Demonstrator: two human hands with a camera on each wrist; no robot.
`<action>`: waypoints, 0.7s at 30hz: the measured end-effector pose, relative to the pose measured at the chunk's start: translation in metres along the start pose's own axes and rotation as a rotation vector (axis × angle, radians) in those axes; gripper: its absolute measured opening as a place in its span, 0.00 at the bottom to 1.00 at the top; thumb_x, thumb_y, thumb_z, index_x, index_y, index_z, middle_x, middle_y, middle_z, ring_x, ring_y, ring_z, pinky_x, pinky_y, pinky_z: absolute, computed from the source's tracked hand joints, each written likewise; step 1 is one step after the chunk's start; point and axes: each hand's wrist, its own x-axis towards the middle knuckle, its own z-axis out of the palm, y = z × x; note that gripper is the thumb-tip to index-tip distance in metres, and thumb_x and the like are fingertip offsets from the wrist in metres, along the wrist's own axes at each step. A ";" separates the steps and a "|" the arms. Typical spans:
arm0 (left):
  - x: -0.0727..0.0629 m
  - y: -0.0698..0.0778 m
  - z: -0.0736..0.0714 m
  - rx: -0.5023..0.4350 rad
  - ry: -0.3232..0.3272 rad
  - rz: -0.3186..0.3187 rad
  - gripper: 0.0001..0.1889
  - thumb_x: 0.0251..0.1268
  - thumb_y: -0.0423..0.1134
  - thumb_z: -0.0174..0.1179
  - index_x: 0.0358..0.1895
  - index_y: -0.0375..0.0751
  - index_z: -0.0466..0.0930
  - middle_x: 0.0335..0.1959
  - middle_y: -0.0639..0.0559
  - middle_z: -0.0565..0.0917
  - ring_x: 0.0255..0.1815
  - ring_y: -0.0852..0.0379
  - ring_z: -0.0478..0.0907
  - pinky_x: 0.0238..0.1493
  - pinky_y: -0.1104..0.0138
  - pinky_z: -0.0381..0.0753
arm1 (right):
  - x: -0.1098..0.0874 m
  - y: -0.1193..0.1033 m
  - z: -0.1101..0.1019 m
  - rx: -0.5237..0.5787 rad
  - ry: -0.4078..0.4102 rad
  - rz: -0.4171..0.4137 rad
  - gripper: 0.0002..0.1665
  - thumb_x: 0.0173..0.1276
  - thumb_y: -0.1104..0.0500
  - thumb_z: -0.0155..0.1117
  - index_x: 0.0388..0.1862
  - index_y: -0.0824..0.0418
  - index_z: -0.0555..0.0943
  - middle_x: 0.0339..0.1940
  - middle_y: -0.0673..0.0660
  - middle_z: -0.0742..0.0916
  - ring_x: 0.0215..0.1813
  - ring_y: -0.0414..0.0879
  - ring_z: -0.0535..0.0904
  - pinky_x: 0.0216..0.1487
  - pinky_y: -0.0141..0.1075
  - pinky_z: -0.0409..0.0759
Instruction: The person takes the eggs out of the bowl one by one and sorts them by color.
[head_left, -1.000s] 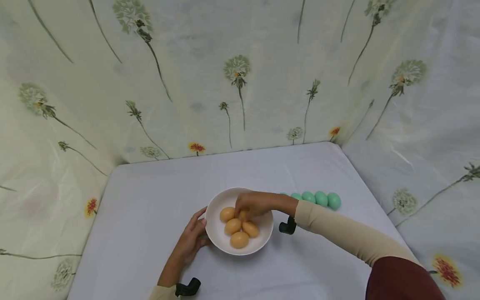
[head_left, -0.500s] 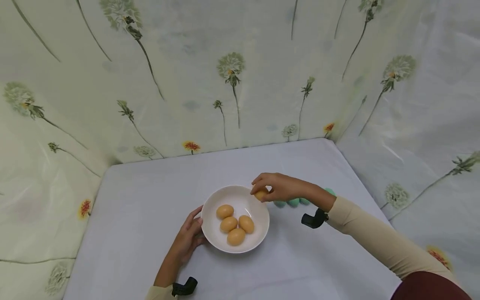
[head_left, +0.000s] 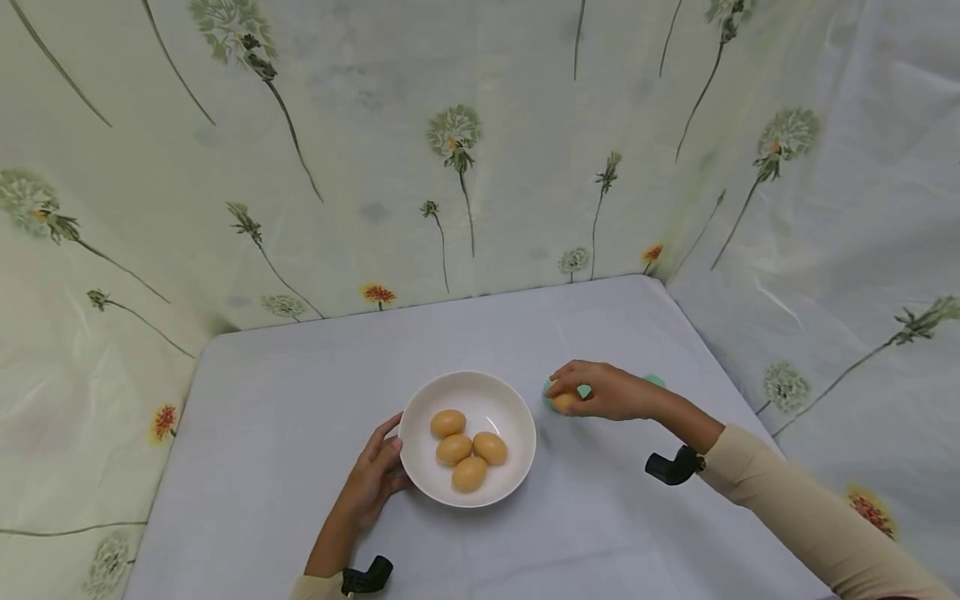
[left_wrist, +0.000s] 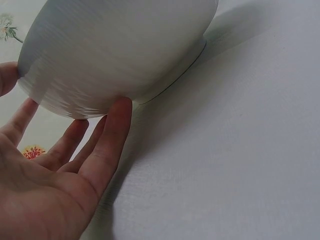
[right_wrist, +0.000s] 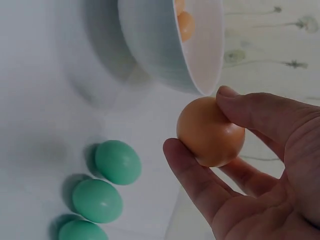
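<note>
A white bowl (head_left: 504,408) holds several light-brown eggs (head_left: 491,448). My left hand (head_left: 375,479) holds the bowl at its left side. In the left wrist view, its fingertips (left_wrist: 120,107) lie spread along the bowl's outer wall, one of them up at the rim. My right hand (head_left: 611,392) pinches another light-brown egg (right_wrist: 205,132) between thumb and fingers, right of the bowl. Beneath and beside it several green eggs (right_wrist: 118,162) lie in a row on the table. In the head view the right hand hides most of them.
A white cloth covers the table (head_left: 300,375). Flower-printed sheets (head_left: 360,167) hang behind it and along both sides. Each wrist wears a black camera mount (head_left: 672,467).
My right hand has lifted an egg out of the bowl and carried it right, over to the green row. The left hand stays at the bowl while the head view shifts slightly.
</note>
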 end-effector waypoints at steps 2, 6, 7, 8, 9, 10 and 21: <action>0.000 0.000 0.000 0.001 0.001 0.000 0.27 0.78 0.48 0.50 0.76 0.59 0.58 0.72 0.41 0.66 0.59 0.50 0.79 0.50 0.53 0.84 | -0.004 0.007 0.006 0.009 0.010 0.008 0.17 0.67 0.58 0.70 0.55 0.53 0.85 0.62 0.59 0.82 0.63 0.57 0.78 0.47 0.33 0.82; 0.001 -0.001 0.000 -0.001 0.009 0.000 0.27 0.78 0.48 0.50 0.76 0.59 0.58 0.72 0.41 0.66 0.59 0.51 0.79 0.50 0.53 0.84 | -0.010 0.017 0.017 0.009 0.038 0.016 0.18 0.67 0.58 0.70 0.55 0.57 0.85 0.60 0.59 0.83 0.62 0.57 0.77 0.48 0.36 0.82; 0.001 -0.001 0.000 0.001 0.010 -0.001 0.27 0.78 0.48 0.50 0.76 0.59 0.58 0.72 0.41 0.66 0.59 0.51 0.79 0.50 0.53 0.84 | -0.012 0.020 0.020 0.007 0.045 0.012 0.18 0.67 0.58 0.70 0.55 0.58 0.85 0.59 0.59 0.83 0.61 0.57 0.78 0.47 0.37 0.82; 0.001 -0.001 0.000 -0.001 0.012 -0.001 0.27 0.78 0.48 0.50 0.76 0.59 0.58 0.72 0.41 0.67 0.59 0.51 0.79 0.50 0.53 0.83 | -0.013 0.022 0.023 0.010 0.050 0.019 0.18 0.67 0.58 0.70 0.55 0.58 0.85 0.58 0.58 0.83 0.59 0.55 0.78 0.48 0.37 0.82; 0.001 -0.001 0.000 0.001 0.014 -0.001 0.27 0.78 0.48 0.51 0.76 0.59 0.58 0.72 0.41 0.67 0.59 0.51 0.79 0.50 0.53 0.84 | -0.014 0.024 0.027 0.012 0.053 0.024 0.18 0.67 0.58 0.70 0.55 0.57 0.85 0.57 0.57 0.84 0.58 0.54 0.78 0.47 0.37 0.82; 0.001 -0.001 0.000 0.003 0.015 0.000 0.27 0.78 0.48 0.51 0.76 0.59 0.59 0.72 0.41 0.67 0.59 0.51 0.79 0.50 0.53 0.84 | -0.015 0.026 0.030 0.016 0.056 0.027 0.18 0.66 0.58 0.70 0.55 0.57 0.85 0.56 0.56 0.84 0.57 0.52 0.78 0.47 0.38 0.82; 0.000 -0.002 0.001 0.006 0.028 0.011 0.28 0.76 0.50 0.52 0.76 0.60 0.59 0.71 0.42 0.69 0.58 0.51 0.80 0.49 0.53 0.84 | -0.024 0.038 0.066 -0.005 0.070 0.039 0.16 0.67 0.60 0.69 0.53 0.58 0.85 0.55 0.55 0.84 0.56 0.49 0.77 0.48 0.49 0.80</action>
